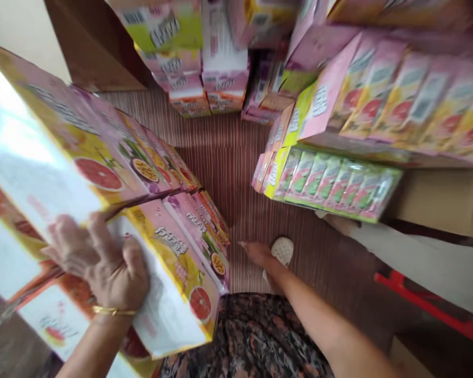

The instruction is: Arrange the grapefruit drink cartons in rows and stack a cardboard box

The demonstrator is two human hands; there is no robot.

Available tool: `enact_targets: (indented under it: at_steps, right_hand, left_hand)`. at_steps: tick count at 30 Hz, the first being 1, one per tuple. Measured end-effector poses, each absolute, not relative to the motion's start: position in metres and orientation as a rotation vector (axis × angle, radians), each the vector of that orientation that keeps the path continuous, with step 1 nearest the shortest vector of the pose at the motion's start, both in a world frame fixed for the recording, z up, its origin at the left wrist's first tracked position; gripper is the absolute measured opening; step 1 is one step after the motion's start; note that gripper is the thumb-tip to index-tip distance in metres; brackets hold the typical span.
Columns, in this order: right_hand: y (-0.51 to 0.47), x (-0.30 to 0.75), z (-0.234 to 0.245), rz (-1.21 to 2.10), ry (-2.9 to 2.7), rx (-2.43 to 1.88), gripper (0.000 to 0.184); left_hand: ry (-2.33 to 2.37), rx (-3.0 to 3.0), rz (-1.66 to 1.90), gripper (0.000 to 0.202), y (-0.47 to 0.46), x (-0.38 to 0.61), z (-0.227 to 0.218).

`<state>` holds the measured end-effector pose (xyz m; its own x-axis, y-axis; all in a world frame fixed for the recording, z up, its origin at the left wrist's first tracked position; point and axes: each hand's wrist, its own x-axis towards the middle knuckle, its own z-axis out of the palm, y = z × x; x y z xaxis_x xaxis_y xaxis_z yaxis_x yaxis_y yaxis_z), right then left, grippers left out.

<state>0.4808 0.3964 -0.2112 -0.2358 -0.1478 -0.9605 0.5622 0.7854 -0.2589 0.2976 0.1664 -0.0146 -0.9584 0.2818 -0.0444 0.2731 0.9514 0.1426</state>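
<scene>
My left hand (102, 262) rests with curled fingers on the top edge of a pink and yellow drink carton (173, 273) at the lower left, where a stack of similar cartons (63, 157) stands; a gold bangle circles the wrist. My right hand (256, 252) hangs lower, fingers stretched out over the striped floor (220, 168), holding nothing, near a white shoe (281, 251).
More pink, green and yellow cartons are stacked at the right (398, 100) and at the back (205, 68). A brown cardboard box (441, 199) sits under the right stack. A red bar (429, 307) lies low at the right. Patterned clothing (244, 336) fills the bottom middle.
</scene>
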Motion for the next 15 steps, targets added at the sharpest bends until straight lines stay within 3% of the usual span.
enact_targets:
  at_steps: [4,8,12,15]
  right_hand:
    - [0.409,0.484,-0.148,-0.724,1.842,0.543,0.059]
    - [0.402,0.448,-0.074,-1.227,1.999,0.777,0.053]
    - [0.375,0.407,-0.006,-1.616,2.077,0.712,0.053]
    - [0.349,0.379,0.029,-1.59,2.121,0.588,0.056]
  left_hand:
    - [3.067,0.242,0.257,0.07,0.177,0.298,-0.022]
    - [3.01,0.15,0.275,0.058,0.187,0.303,-0.017]
    - [2.943,0.152,0.296,0.057,0.191,0.302,-0.005]
    - [2.899,0.178,0.403,0.055,0.189,0.299,0.009]
